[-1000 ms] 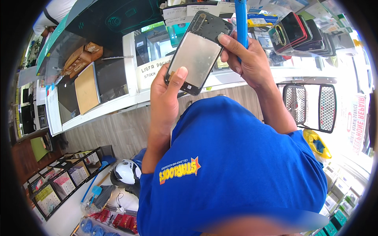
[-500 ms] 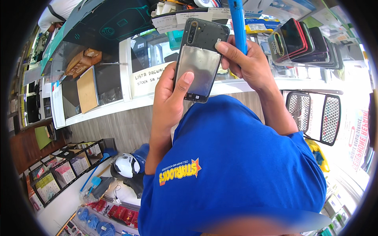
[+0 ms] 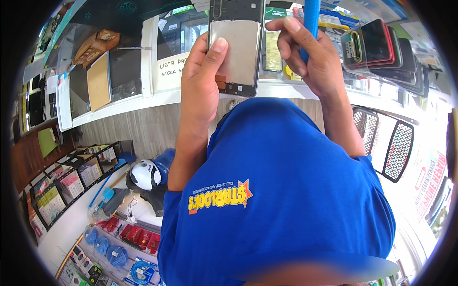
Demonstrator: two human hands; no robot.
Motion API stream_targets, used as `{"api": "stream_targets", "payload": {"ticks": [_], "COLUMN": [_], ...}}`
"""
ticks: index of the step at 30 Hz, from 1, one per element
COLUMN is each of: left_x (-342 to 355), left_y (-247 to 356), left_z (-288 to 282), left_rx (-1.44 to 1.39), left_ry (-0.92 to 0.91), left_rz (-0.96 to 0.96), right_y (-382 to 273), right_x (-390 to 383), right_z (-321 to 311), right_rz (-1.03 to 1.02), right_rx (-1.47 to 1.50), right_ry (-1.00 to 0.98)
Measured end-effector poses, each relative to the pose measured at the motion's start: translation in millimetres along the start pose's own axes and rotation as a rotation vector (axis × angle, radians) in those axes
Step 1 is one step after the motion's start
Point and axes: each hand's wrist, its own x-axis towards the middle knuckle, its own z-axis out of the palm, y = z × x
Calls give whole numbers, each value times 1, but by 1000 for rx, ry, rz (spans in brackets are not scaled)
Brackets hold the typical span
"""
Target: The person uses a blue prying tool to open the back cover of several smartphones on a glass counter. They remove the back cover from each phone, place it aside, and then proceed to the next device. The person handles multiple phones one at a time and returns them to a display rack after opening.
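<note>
My left hand (image 3: 202, 81) grips an opened phone body (image 3: 236, 45), a black frame with a grey metal plate facing me, held upright above the glass counter. The thumb lies across the plate's left side. My right hand (image 3: 310, 55) touches the frame's right edge with its fingertips and holds a blue stick-like tool (image 3: 311, 21) that points upward. My blue shirt (image 3: 276, 190) fills the lower middle of the view.
A glass display counter (image 3: 143, 66) with boxes and a paper sign runs behind the hands. A stack of phone cases (image 3: 381, 50) sits at the right. Below left are racks of packaged accessories (image 3: 62, 186), a white helmet (image 3: 143, 174) and coiled blue cables (image 3: 107, 248).
Both hands have raised the phone body higher and turned it from tilted to upright. The right hand with the blue tool has stayed at the frame's right edge.
</note>
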Motion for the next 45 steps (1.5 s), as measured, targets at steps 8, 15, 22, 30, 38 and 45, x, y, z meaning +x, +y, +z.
{"api": "stream_targets", "payload": {"ticks": [8, 15, 22, 30, 38, 45], "left_x": [3, 8, 20, 32, 36, 39], "left_y": [-3, -7, -18, -29, -27, -24], "left_z": [-12, -12, -30, -46, -48, -49], "left_rx": [-18, -41, -423, -1243, -1241, -1114], "left_ry": [58, 82, -55, -825, -786, -698], "left_rz": [25, 51, -57, -310, -387, -289], "right_y": [10, 26, 48, 52, 50, 46], "right_x": [-2, -2, 3, 4, 4, 4], "right_z": [-3, -7, -14, -12, -6, -3], "right_rz": [20, 74, 61, 27, 73, 79], "right_rx": [0, 148, 368, 163, 16, 0], "right_ry": [-43, 1, -26, -82, 23, 41]}}
